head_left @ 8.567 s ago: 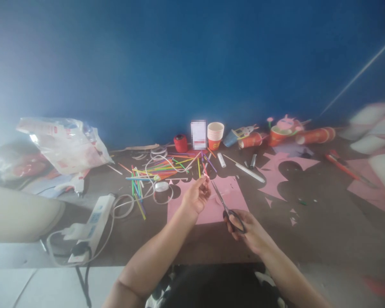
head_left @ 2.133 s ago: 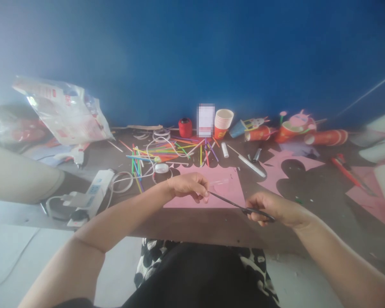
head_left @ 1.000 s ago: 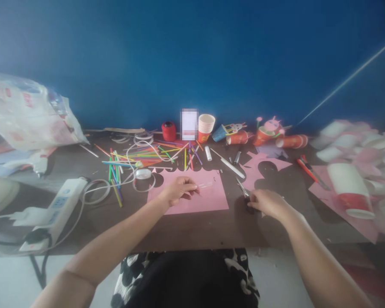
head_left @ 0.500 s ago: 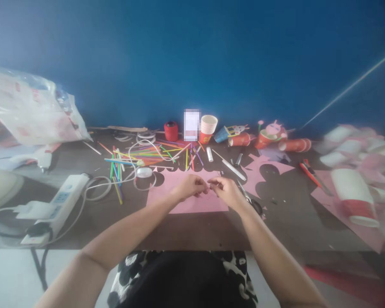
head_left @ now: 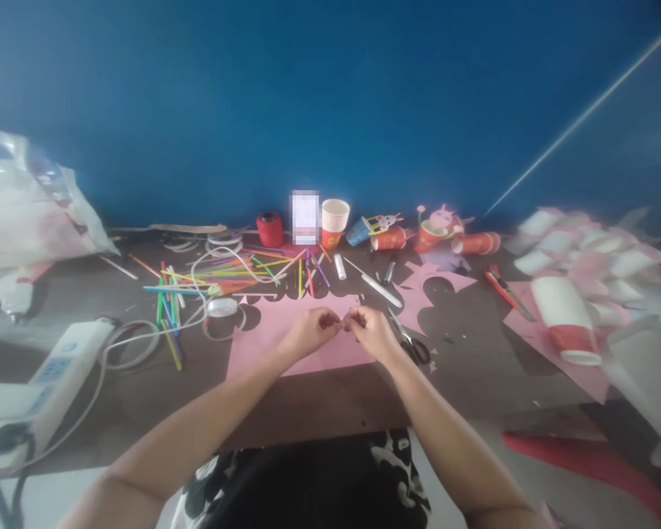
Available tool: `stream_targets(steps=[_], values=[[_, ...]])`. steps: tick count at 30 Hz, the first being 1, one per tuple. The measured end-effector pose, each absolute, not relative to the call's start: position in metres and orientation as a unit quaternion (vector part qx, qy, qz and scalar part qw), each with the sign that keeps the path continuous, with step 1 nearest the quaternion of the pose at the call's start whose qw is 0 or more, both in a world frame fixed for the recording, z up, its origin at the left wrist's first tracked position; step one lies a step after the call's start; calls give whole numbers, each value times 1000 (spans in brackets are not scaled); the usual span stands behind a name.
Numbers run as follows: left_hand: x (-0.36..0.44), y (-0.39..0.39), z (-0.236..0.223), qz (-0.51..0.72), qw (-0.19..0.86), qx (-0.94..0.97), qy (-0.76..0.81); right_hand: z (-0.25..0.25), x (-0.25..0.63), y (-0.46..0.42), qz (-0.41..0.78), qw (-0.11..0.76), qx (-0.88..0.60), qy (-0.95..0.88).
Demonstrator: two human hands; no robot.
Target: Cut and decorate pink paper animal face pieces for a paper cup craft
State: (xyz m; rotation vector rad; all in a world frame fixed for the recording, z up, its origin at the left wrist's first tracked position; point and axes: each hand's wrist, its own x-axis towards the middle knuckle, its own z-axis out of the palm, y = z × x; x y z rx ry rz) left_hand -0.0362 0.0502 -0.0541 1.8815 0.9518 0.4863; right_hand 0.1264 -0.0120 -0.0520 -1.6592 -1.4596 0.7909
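Both hands meet above a sheet of pink paper that has round notches cut along its far edge. My left hand has thumb and fingers curled into a pinch. Facing it, my right hand pinches too, its fingertips against those of the left. Whatever lies between the fingertips is too small to make out. Scissors with black handles rest just right of my right hand. A cut pink paper scrap and a utility knife with a white body lie beyond it.
Coloured sticks and a white cable spread at left, with a power strip nearer. Along the wall stand stacked paper cups and a red spool. A red knife and a paper cup lie at right.
My fingertips have come closer together and now touch. The whole view has shifted, so the table's things sit further left in the picture.
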Motion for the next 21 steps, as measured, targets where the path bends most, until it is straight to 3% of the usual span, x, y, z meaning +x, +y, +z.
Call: stream_targets(steps=[4,8,14,17,21], values=[[-41,41,-58,232,320,846,357,-56,139,-16,289,389,-671,-562],[-44,36,-66,169,156,937,262,-54,164,-25,216,394,-708,-544],[-44,41,-81,53,125,954,267,-59,220,-45,21,264,-824,-502],[-46,42,-83,52,121,955,265,-71,240,-54,0,159,-834,-529],[-51,40,-84,49,111,957,263,-84,258,-60,-16,122,-832,-542]])
